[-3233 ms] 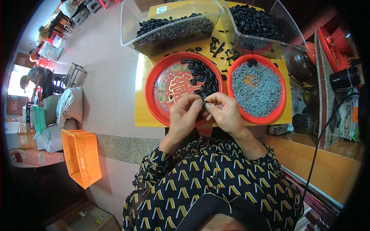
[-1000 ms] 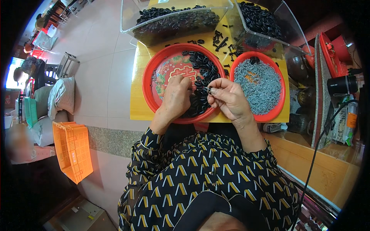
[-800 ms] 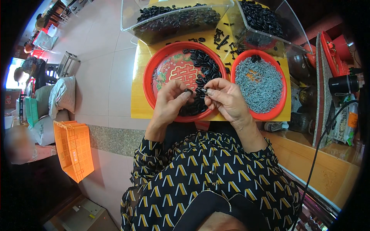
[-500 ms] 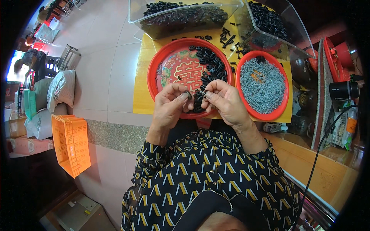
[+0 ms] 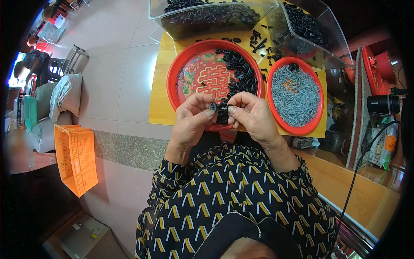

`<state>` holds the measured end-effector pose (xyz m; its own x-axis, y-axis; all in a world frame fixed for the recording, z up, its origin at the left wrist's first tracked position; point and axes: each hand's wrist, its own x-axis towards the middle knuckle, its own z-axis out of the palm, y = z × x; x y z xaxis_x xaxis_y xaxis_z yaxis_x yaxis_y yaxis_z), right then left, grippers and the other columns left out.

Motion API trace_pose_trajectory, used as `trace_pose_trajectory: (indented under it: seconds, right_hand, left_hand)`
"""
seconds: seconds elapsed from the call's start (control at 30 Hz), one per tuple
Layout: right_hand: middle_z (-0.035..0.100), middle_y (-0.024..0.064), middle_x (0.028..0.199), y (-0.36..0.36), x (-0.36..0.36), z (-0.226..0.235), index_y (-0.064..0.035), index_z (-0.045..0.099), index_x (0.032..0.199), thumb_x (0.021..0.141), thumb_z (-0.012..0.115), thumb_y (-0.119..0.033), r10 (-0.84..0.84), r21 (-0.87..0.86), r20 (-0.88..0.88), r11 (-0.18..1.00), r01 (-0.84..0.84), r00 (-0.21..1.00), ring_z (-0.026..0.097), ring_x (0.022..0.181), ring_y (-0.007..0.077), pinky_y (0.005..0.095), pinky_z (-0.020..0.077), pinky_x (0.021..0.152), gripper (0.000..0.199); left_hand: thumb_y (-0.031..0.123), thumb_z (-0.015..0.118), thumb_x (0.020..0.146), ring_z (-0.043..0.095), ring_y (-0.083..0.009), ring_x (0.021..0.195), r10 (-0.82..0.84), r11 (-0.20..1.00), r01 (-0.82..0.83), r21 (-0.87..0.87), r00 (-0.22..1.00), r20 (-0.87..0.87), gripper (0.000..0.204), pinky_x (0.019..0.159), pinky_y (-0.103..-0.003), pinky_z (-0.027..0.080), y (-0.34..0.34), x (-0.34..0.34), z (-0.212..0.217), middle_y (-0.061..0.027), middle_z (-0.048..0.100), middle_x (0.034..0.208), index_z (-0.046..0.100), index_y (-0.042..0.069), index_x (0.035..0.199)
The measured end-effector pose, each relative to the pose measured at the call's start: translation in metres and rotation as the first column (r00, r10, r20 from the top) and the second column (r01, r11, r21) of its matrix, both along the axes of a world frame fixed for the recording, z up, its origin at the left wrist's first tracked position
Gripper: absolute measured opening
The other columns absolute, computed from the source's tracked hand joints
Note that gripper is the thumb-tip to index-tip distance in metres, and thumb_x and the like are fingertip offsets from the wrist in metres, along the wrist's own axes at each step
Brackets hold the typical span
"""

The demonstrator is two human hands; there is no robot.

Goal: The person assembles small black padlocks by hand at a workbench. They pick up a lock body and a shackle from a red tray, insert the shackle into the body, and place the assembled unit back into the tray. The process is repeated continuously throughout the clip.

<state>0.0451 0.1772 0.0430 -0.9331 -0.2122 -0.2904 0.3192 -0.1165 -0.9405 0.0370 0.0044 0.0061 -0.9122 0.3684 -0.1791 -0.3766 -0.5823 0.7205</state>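
Note:
My left hand pinches a small black oval plastic piece between thumb and fingertips, its flat face with openings turned up. Close beside it, my right hand is closed in a pinch; what sits between those fingertips is too small to make out. Both hands hover over the near edge of a round red tray with a patterned bottom. Loose black plastic pieces like the held one heap along its right side. To the right, a smaller red tray holds a mass of small silver screws.
Two clear plastic bins full of black parts stand at the back of the yellow tabletop. Loose black parts lie between them. An orange crate is on the left; a black cable hangs on the right.
The black piece in my left hand has turned so its flat face shows. My right fingertips have dropped slightly, staying close to it. The whole view has shifted a little.

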Motion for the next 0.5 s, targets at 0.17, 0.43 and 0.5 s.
trace_pose_trajectory:
  seconds: [0.17,0.43,0.5]
  right_hand:
    - [0.055,0.0023,0.071,-0.001,0.001,0.006,0.0006,0.053,0.086,0.079,0.054,-0.004,-0.027,0.019,0.02,0.999,0.027,0.999,0.054,0.057,0.0063,0.0186,0.0449,0.046,0.008]
    - [0.054,0.0014,0.068,-0.002,0.002,0.003,0.001,0.052,0.081,0.078,0.055,-0.002,-0.068,0.038,-0.049,0.997,0.07,0.997,0.054,0.055,0.0055,0.0188,0.0437,0.045,0.006]
    - [0.054,0.0013,0.068,-0.002,0.002,0.004,0.0011,0.051,0.081,0.078,0.055,-0.002,-0.062,0.035,-0.043,0.997,0.063,0.997,0.053,0.055,0.0053,0.0187,0.0433,0.045,0.006]
  left_hand:
    - [-0.001,0.055,0.078,0.053,-0.0102,0.073,-0.003,0.998,0.002,0.057,1.0,0.016,0.022,0.065,-0.021,0.043,0.004,0.002,0.002,-0.0042,0.055,0.084,0.05,0.001,0.1]
    - [0.0,0.054,0.08,0.052,-0.0084,0.076,-0.004,1.0,0.002,-0.022,0.996,-0.086,0.023,0.067,-0.021,0.043,0.01,0.006,0.004,-0.003,0.055,0.088,0.05,0.0,0.103]
    - [0.0,0.054,0.08,0.052,-0.0085,0.077,-0.005,1.0,0.002,-0.03,0.997,-0.081,0.024,0.068,-0.021,0.044,0.011,0.007,0.006,-0.003,0.055,0.088,0.049,0.0,0.103]
